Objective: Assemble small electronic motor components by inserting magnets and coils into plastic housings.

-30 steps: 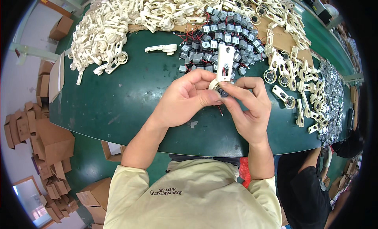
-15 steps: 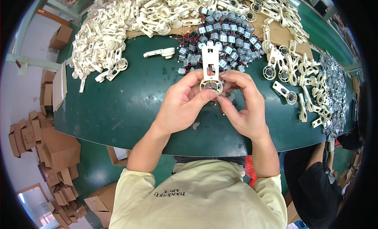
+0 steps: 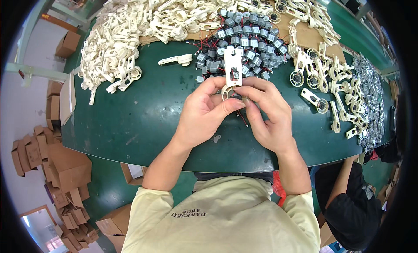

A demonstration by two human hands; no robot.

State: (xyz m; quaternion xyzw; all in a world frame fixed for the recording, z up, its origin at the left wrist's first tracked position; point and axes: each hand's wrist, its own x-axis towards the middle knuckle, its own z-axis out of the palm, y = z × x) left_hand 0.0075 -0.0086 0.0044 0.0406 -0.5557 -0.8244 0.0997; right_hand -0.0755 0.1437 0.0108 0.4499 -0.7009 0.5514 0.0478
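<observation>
In the head view, my left hand [image 3: 201, 114] and right hand [image 3: 271, 117] both gripped one cream plastic piece [image 3: 233, 69], fingers and thumbs pinched around its ring end above the green bench [image 3: 130, 118]. Its slotted bar pointed to the far side, in front of a pile of grey motors [image 3: 250, 32]. Thin wires [image 3: 242, 117] hung from the ring toward the near side. A big cream heap [image 3: 114, 48] lay far left, with a single cream part [image 3: 175, 60] between it and the motors. Right of my hands lay looser wheeled pieces [image 3: 314, 100], beside small shiny bits [image 3: 373, 107].
</observation>
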